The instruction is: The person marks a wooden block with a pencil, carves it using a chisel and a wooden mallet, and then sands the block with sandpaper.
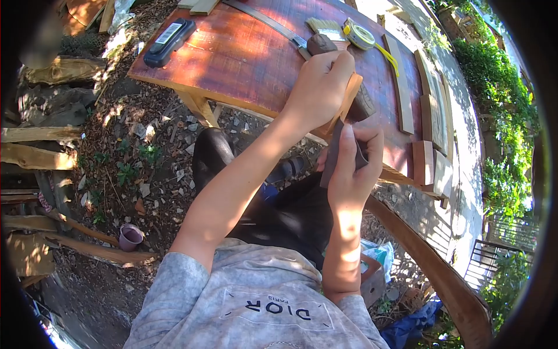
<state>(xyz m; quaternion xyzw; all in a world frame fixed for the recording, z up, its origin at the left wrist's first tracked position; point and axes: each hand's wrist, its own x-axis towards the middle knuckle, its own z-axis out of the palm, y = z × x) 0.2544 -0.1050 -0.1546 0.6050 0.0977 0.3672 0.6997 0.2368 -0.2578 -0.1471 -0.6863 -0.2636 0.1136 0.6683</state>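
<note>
My left hand [325, 84] is closed in a fist at the table's near edge, around a light orange-brown wooden piece [351, 93]. Most of that piece is hidden by the fingers. Just below it, my right hand [357, 163] pinches a dark, bent sheet of sandpaper [332, 156] between thumb and fingers, its upper end against the lower part of the wood. Behind my left hand lies a dark, rounded wooden block [363, 104], partly covered. Beyond the knuckles, a paintbrush [326, 28] and a yellow tape measure [360, 36] rest on the table.
The reddish wooden table [244, 64] carries a black case with a label [168, 42], a metal ruler [261, 18] and several wood strips [399, 84] on the right. A curved timber [430, 262] stands at lower right. A purple pot [131, 237] sits on the littered ground.
</note>
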